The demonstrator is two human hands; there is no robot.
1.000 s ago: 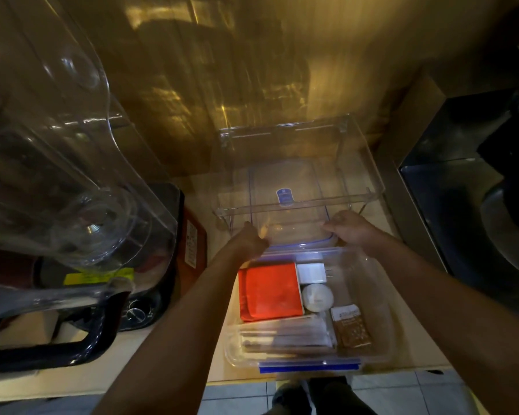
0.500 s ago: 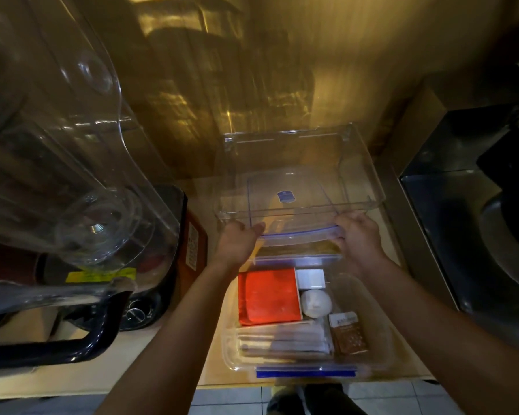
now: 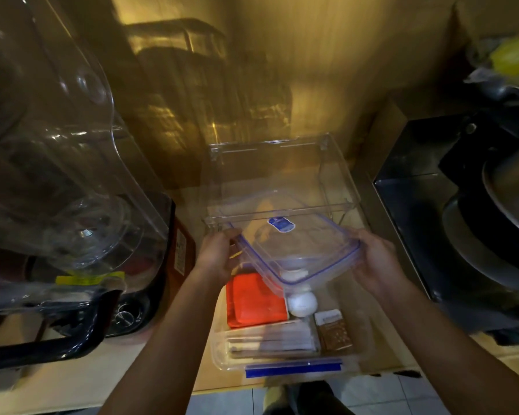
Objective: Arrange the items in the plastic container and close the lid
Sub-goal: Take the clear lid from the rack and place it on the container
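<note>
The clear, blue-edged plastic lid (image 3: 294,250) hangs tilted above the open clear plastic container (image 3: 285,359) on the worktop (image 3: 81,381). Your left hand (image 3: 218,256) and right hand (image 3: 375,262) clasp its side edges; light, slightly flexible, probably slippery, so keep to the rims.

counter (image 3: 72,381): container (image 3: 219,351) sits on it at the near edge, between the two forearms
in the container: folded packet (image 3: 256,301) far left, ball (image 3: 302,304) just right of it, small sachet (image 3: 334,329) near right, wrapped sticks (image 3: 270,339) along the near wall
lid (image 3: 294,250): held tilted above the container's far half, left hand (image 3: 218,259) on its left edge, right hand (image 3: 375,262) on its right
behind the lid: clear rack (image 3: 336,163) against the back wall
left: blender jug (image 3: 51,163)
right: sink (image 3: 417,211)
</note>
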